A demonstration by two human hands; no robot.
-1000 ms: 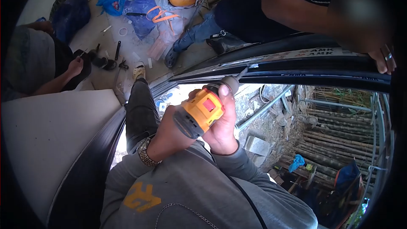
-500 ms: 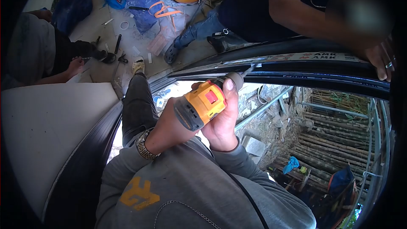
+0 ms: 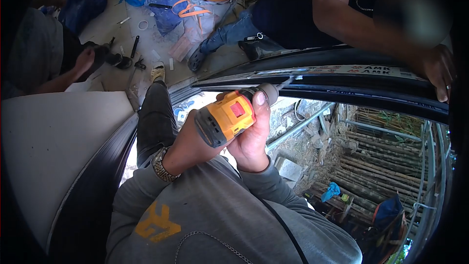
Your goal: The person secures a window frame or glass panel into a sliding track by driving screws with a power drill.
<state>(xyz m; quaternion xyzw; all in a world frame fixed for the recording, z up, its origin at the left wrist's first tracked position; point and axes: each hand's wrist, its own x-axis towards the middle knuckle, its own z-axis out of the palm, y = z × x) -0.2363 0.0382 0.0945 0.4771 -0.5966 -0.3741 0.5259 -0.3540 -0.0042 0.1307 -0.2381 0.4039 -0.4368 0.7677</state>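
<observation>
In front of my chest is a yellow and black cordless drill [image 3: 225,118] with a red patch on its housing. My left hand [image 3: 193,139], with a metal watch at the wrist, is closed around its handle from the left; the fingers are mostly hidden behind the drill. From the right, my right hand [image 3: 251,144] grips the drill, its thumb up along the side near the chuck [image 3: 267,94]. The bit [image 3: 283,84] points away from me and reaches a dark metal frame [image 3: 317,81] carrying a printed label strip [image 3: 364,69]. Whether the tip touches is hard to tell.
A person's hand [image 3: 437,71] rests at the frame's right end. Another person's hand [image 3: 85,60] shows at left. Bags [image 3: 168,2], a tape roll [image 3: 142,25] and tools lie on the floor. Below the opening are bamboo poles [image 3: 376,166] and metal pipes [image 3: 303,127].
The drill and both my hands have shifted slightly left in view, with the bit still at the frame. The left person's hand has moved up; the right person's hand has changed its pose.
</observation>
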